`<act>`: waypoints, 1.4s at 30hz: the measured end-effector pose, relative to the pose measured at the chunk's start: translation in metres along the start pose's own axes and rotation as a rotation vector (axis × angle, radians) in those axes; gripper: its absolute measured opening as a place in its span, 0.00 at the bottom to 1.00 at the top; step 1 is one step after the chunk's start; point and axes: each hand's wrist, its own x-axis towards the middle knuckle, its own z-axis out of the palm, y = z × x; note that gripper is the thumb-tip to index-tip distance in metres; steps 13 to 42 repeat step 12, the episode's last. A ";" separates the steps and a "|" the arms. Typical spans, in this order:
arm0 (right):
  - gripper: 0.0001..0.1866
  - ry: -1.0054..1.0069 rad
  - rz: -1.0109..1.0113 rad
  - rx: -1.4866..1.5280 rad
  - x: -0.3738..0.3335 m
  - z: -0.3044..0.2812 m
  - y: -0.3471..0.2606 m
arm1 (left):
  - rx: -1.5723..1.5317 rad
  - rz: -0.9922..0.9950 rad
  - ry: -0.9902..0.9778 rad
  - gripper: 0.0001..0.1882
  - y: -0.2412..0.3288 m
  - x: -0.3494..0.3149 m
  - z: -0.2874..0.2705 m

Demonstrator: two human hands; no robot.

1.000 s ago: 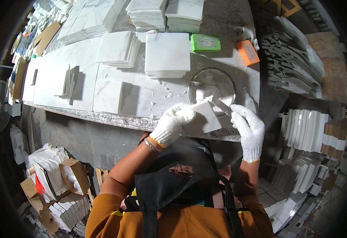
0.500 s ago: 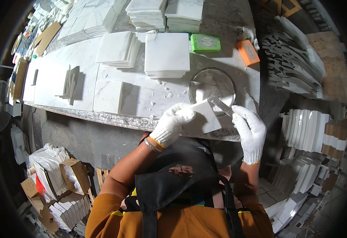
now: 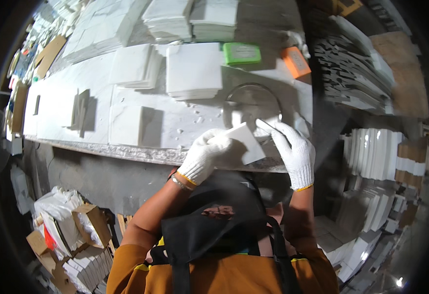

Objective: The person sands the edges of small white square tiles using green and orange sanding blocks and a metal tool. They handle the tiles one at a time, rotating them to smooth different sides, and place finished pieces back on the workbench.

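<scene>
My left hand (image 3: 205,156), in a white knit glove, is closed on one edge of a square white stone tile (image 3: 248,143). The tile tilts over the table's front edge. In my right hand (image 3: 296,154), gloved alike, the fingers pinch a thin flat grey strip tool (image 3: 268,125). It shows nearly edge-on near the tile's upper corner; I cannot tell whether they touch. Just beyond is a round clear bowl (image 3: 280,100) with white material inside, partly blurred.
Stacked white tiles (image 3: 194,68) stand on the table, beside a green box (image 3: 242,53) and an orange box (image 3: 296,62). White chips (image 3: 199,119) lie before the stack. One tile (image 3: 125,125) stands at left. Piled stone strips (image 3: 354,68) flank the table's right side.
The view has shifted a little. My right hand has moved left toward the tile, and the strip tool has turned from showing its flat face to nearly edge-on. My left hand keeps its grip.
</scene>
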 end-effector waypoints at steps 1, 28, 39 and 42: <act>0.13 0.020 0.009 0.018 0.000 -0.003 0.001 | -0.011 0.001 0.003 0.13 0.000 -0.001 -0.001; 0.31 -0.016 0.321 -0.322 0.009 -0.010 0.068 | 0.087 0.041 0.010 0.14 -0.006 0.002 -0.011; 0.31 -0.016 0.321 -0.322 0.009 -0.010 0.068 | 0.087 0.041 0.010 0.14 -0.006 0.002 -0.011; 0.31 -0.016 0.321 -0.322 0.009 -0.010 0.068 | 0.087 0.041 0.010 0.14 -0.006 0.002 -0.011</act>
